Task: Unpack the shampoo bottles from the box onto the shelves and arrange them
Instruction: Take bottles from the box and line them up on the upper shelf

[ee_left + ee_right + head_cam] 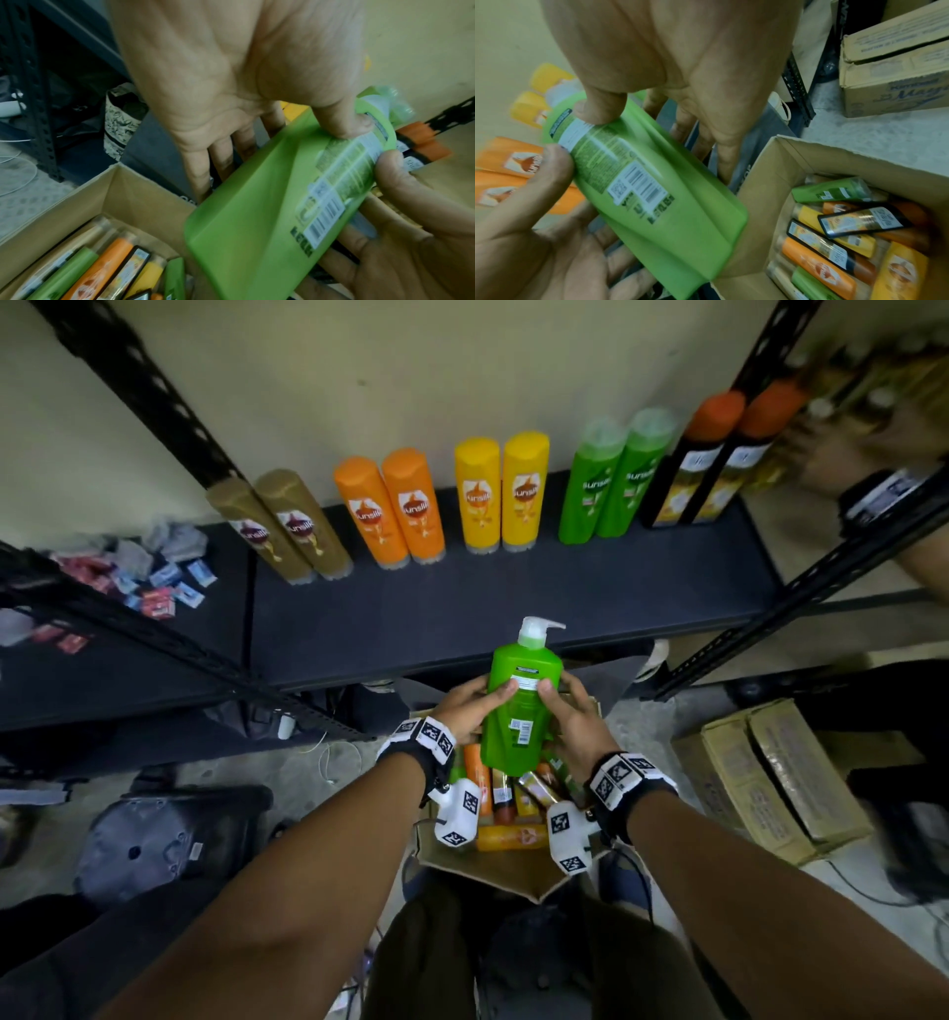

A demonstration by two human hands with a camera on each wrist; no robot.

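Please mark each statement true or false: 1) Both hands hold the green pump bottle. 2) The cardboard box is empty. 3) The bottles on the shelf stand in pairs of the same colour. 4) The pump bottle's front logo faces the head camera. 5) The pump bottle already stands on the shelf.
1) True: the left hand and the right hand both grip the green pump bottle.
2) False: the cardboard box holds many bottles lying down.
3) True: on the shelf stand pairs, such as the two orange bottles and the two yellow bottles.
4) False: the back label with a barcode faces the camera.
5) False: it is held in the air above the box.
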